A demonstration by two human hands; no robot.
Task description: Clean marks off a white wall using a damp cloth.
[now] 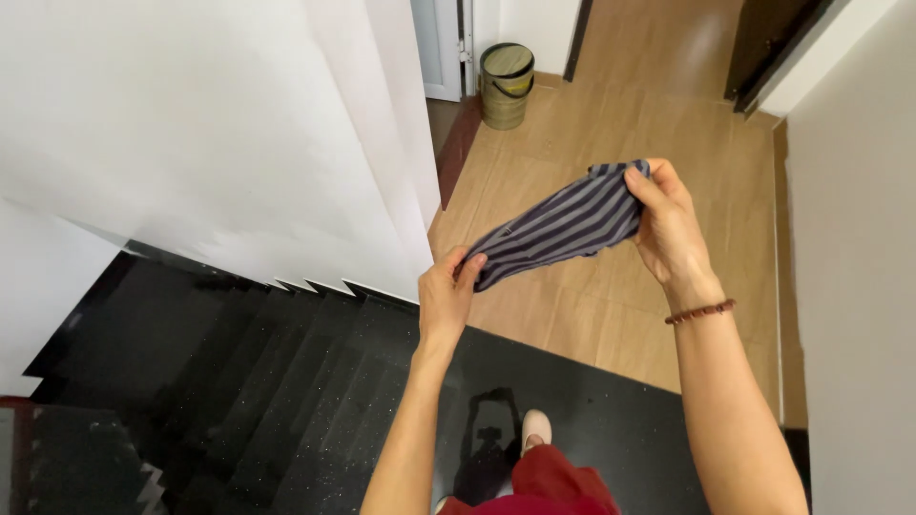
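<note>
A person standing at the head of a dark staircase (239, 381) stretches a grey-and-blue striped cloth (563, 224) between both hands above a wood-toned floor (572, 315). The cloth's long axis runs from about 8 o'clock up to 2 o'clock, drawn fairly taut. The left hand (447, 291) pinches the lower end, fingers folded tight over the fabric, forearm rising nearly straight from the bottom of the view. The right hand (668, 224), sitting higher and farther out, grips the upper end between thumb and curled fingers, wrist bent inward, a beaded bracelet (699, 312) on it. At 12 o'clock, well apart, a cylindrical bin (506, 84) stands beside a white wall (191, 124).
</note>
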